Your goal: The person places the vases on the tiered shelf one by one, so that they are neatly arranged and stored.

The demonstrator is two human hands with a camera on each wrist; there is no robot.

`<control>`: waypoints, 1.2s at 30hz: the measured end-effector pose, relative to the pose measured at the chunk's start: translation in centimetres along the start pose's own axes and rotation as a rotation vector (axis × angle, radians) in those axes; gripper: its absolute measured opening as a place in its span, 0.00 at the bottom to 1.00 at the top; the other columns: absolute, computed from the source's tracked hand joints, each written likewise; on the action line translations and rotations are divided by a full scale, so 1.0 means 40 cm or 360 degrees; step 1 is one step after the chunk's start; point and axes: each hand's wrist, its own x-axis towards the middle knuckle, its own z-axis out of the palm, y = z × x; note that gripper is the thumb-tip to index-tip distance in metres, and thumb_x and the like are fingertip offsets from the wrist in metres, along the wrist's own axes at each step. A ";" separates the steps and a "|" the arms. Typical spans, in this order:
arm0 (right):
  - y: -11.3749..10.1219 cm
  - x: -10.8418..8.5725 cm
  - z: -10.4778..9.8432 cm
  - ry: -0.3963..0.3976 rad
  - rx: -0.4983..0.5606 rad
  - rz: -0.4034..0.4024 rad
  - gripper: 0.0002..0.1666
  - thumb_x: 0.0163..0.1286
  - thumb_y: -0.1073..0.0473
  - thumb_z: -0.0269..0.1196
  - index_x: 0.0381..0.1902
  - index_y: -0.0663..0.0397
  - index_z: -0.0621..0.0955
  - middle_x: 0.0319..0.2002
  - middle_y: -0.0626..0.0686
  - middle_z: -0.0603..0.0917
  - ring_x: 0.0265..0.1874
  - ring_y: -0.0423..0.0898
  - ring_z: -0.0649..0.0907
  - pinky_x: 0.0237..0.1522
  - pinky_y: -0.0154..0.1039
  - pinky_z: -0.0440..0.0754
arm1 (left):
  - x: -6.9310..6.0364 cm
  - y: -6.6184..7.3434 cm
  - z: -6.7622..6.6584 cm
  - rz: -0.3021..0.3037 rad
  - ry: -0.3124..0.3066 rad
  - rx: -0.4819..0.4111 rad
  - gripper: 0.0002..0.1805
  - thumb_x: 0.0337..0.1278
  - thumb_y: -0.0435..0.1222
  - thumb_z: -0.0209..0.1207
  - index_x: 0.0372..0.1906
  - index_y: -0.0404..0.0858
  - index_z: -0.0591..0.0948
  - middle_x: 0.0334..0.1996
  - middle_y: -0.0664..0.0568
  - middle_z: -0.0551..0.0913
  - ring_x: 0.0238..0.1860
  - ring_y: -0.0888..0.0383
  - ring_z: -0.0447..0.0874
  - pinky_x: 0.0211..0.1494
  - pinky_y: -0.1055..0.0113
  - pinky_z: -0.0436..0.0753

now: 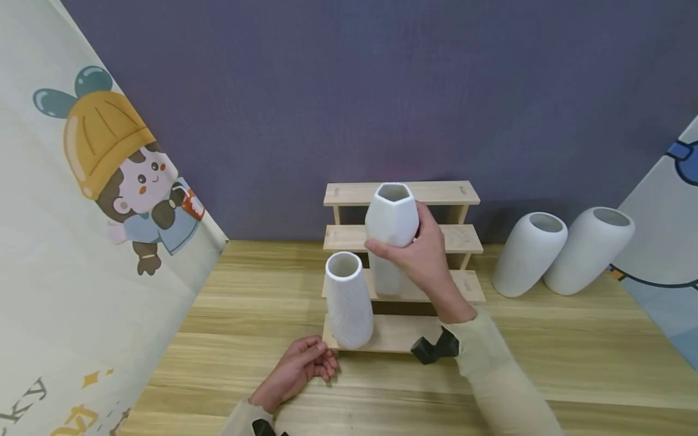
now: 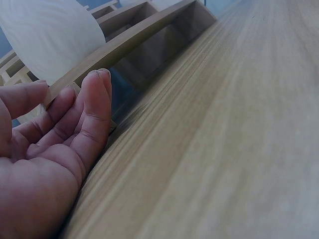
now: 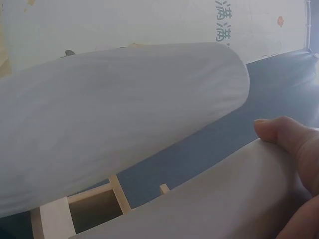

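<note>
Faceted vase [image 1: 390, 221] is held in R hand [image 1: 422, 257], fingers curled round; shelf [image 1: 400, 333] corner prob. pinched by half-curled L hand [image 1: 297, 368].

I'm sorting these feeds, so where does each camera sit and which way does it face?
Head: worn on the head, facing forward and down at the stepped rack; the left hand, right hand and both sleeves show.
Left wrist: on that wrist, facing low along the tabletop and rack; the left palm and fingers show.
Right wrist: on that wrist, facing across the textured vase toward a pale printed wall; the thumb and part of that hand show.
Shared: head and right wrist both show the faceted vase in the right hand.
</note>
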 end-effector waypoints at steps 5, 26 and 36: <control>0.006 0.001 0.016 -0.0017 -0.0018 0.0002 0.49 0.46 0.59 0.81 0.65 0.52 0.71 0.55 0.58 0.80 0.50 0.54 0.81 0.49 0.49 0.81 | 0.002 -0.001 -0.002 0.0001 -0.0003 0.0003 0.14 0.80 0.36 0.41 0.42 0.39 0.78 0.37 0.54 0.88 0.37 0.65 0.87 0.39 0.73 0.86; 0.022 0.001 0.055 -0.0048 -0.0017 -0.0036 0.53 0.43 0.60 0.83 0.67 0.52 0.70 0.55 0.58 0.81 0.50 0.53 0.81 0.48 0.46 0.81 | 0.002 -0.002 0.000 -0.0004 0.0001 0.0003 0.14 0.81 0.34 0.40 0.42 0.39 0.77 0.37 0.55 0.88 0.37 0.65 0.87 0.39 0.73 0.87; 0.025 0.007 0.053 -0.0125 -0.0046 0.0011 0.55 0.46 0.58 0.82 0.70 0.51 0.66 0.56 0.58 0.79 0.51 0.54 0.81 0.48 0.49 0.82 | 0.002 -0.003 -0.002 0.0015 -0.0013 -0.0007 0.14 0.80 0.34 0.40 0.42 0.39 0.78 0.38 0.54 0.88 0.37 0.65 0.87 0.39 0.73 0.87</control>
